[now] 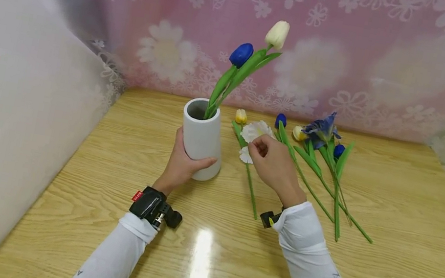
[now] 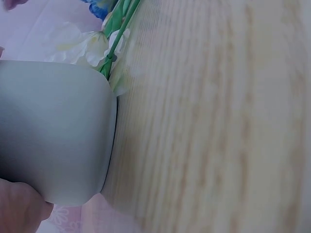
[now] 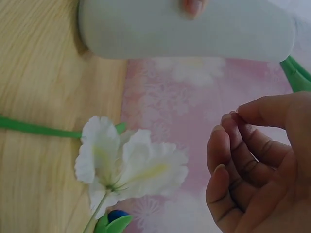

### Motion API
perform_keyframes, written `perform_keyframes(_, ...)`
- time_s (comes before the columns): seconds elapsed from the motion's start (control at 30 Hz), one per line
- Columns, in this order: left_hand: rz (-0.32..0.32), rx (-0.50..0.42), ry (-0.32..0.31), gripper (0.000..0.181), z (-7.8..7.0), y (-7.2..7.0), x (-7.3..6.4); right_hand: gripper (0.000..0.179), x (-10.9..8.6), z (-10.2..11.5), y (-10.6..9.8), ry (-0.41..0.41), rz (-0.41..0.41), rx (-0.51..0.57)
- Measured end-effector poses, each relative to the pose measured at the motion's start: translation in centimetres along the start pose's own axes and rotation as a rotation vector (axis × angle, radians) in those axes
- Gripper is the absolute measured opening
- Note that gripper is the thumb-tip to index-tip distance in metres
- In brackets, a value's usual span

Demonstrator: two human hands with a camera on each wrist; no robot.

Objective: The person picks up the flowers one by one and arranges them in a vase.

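Note:
My left hand [image 1: 184, 162] grips the lower part of a white vase [image 1: 200, 140], thumb across its front. A blue tulip [image 1: 241, 55] and a white tulip [image 1: 277, 34] stand in the vase, leaning right. Above the table, my right hand [image 1: 273, 164] has its fingers curled and its thumb tip against the fingertips. Nothing shows between them in the right wrist view. Near that hand is a white ruffled flower [image 3: 146, 162], partly covered by it in the head view. A yellow tulip [image 1: 241, 116] lies just right of the vase.
Farther right, several artificial flowers lie with crossed stems, among them a blue tulip [image 1: 281, 120], a blue-violet wide-petalled flower [image 1: 321, 130] and another blue tulip [image 1: 339, 151]. A pink floral curtain [image 1: 224, 25] hangs behind the wooden table [image 1: 67, 231]; white cloth [image 1: 11, 96] hangs at left.

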State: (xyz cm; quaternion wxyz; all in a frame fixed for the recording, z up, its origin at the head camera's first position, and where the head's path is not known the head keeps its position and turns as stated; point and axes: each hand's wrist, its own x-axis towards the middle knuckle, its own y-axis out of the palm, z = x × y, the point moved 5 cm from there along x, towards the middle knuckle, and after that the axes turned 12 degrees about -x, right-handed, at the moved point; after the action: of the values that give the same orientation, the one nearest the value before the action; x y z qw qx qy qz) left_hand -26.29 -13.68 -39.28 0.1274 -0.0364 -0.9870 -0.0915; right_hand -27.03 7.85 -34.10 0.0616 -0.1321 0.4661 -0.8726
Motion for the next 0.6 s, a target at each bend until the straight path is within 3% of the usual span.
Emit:
perform_keyframes(0.37,0.000,0.013,-0.002,0.094,0.0,0.2,0.0,0.025,-1.1,-4.5,1.0,0.142,0.107,-0.062)
perform_keyframes(0.6,-0.009,0.018,0.021,0.097,2.4,-0.8,0.8,0.024,-2.1,-8.1,0.9,0.217,0.103,-0.124)
